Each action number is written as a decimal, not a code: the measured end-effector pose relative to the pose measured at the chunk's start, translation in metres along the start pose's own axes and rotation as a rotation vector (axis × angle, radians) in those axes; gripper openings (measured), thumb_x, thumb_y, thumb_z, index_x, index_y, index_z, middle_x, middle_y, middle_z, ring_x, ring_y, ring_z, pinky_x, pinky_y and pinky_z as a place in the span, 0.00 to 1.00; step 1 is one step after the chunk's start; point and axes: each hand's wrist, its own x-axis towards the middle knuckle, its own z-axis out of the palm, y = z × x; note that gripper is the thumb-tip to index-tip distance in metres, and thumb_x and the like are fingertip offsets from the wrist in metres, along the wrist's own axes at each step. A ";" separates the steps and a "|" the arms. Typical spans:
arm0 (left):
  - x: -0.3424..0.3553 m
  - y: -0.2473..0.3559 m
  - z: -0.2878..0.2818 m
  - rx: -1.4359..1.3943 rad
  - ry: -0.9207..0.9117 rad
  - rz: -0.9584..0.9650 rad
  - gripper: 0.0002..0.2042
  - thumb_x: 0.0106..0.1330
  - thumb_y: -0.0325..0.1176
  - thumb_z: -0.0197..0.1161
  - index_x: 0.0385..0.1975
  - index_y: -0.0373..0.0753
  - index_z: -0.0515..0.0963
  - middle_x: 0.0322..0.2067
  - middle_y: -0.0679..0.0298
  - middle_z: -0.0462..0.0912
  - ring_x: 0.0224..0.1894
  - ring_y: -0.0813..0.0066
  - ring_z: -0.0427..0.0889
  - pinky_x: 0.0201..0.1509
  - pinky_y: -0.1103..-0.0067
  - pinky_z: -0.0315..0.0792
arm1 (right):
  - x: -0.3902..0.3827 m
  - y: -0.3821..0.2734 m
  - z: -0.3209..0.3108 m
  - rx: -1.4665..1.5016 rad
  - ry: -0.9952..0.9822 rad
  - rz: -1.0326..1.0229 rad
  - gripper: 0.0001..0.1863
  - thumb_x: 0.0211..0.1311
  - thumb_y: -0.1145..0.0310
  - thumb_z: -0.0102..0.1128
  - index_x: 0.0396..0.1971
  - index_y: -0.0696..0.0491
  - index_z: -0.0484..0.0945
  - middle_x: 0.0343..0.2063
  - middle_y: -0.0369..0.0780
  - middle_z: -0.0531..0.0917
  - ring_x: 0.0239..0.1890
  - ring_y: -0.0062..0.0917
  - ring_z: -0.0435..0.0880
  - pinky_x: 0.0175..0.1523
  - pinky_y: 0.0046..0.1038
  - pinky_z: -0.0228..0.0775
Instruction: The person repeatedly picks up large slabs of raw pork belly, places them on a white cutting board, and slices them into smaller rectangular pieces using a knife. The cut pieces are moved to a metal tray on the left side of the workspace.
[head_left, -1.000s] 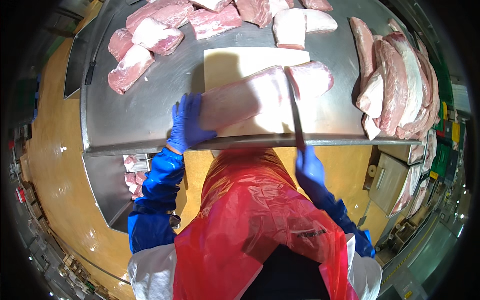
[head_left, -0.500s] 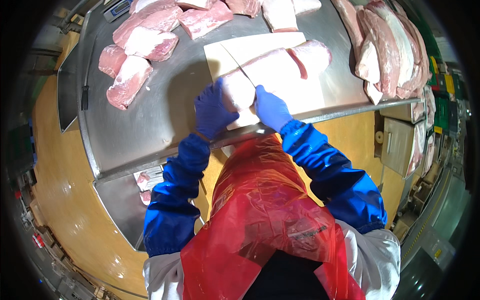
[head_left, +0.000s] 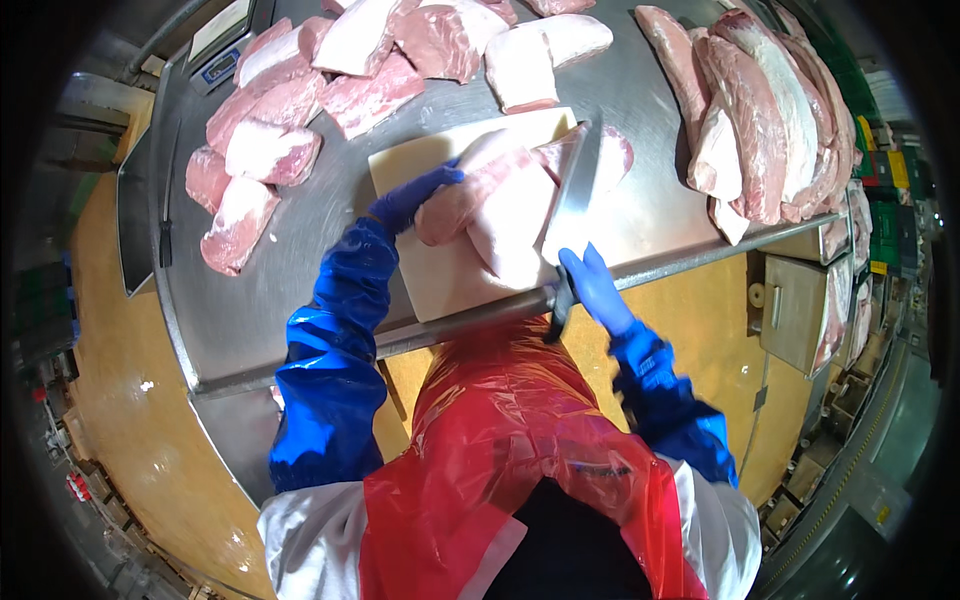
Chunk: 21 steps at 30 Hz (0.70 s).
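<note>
A white cutting board (head_left: 430, 295) lies at the front edge of the steel table, with cut pieces of pale pink pork loin on it. My left hand (head_left: 418, 198), in a blue glove, grips the leftmost pork piece (head_left: 455, 208) at its far side. Beside that, another pork piece (head_left: 512, 225) leans against it. My right hand (head_left: 600, 288), also gloved, holds a knife (head_left: 575, 190) loosely by its black handle. The broad blade points away from me, over the right part of the meat, and hides some of it.
Several pork pieces (head_left: 375, 95) lie along the far left of the steel table (head_left: 310, 270). Long loins (head_left: 760, 120) are piled at the right. A digital scale (head_left: 218, 68) stands at the far left corner, and a thin dark rod (head_left: 168, 190) rests along the left edge.
The knife blade has swung up and right, off its earlier cut line. My left hand has moved to the far side of the meat, and the cut pieces now sit apart and tilted.
</note>
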 end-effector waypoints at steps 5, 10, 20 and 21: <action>0.022 -0.044 -0.027 -0.241 0.156 0.144 0.19 0.72 0.38 0.53 0.57 0.34 0.73 0.50 0.63 0.80 0.52 0.75 0.77 0.57 0.76 0.73 | 0.099 -0.094 0.036 0.113 -0.230 -0.167 0.22 0.72 0.65 0.51 0.62 0.58 0.68 0.49 0.35 0.77 0.48 0.18 0.74 0.55 0.26 0.69; 0.059 0.112 0.006 -0.431 0.185 0.388 0.20 0.72 0.41 0.51 0.55 0.34 0.74 0.48 0.58 0.80 0.49 0.70 0.80 0.52 0.72 0.76 | 0.212 -0.165 -0.006 0.480 -0.125 -0.508 0.11 0.70 0.64 0.55 0.43 0.55 0.76 0.35 0.35 0.79 0.36 0.18 0.77 0.41 0.24 0.72; 0.085 -0.030 0.159 -0.541 0.109 -0.137 0.19 0.70 0.39 0.55 0.58 0.40 0.68 0.46 0.56 0.80 0.51 0.57 0.80 0.57 0.58 0.75 | 0.150 -0.068 -0.145 0.329 -0.042 -0.050 0.20 0.68 0.67 0.53 0.58 0.56 0.69 0.45 0.38 0.79 0.44 0.23 0.80 0.53 0.25 0.72; 0.105 -0.024 0.153 -0.528 0.145 -0.071 0.18 0.70 0.39 0.55 0.57 0.39 0.68 0.46 0.57 0.80 0.51 0.58 0.80 0.57 0.59 0.75 | 0.170 -0.075 -0.128 0.304 -0.023 -0.295 0.19 0.68 0.68 0.53 0.56 0.56 0.71 0.45 0.38 0.79 0.43 0.23 0.80 0.52 0.24 0.72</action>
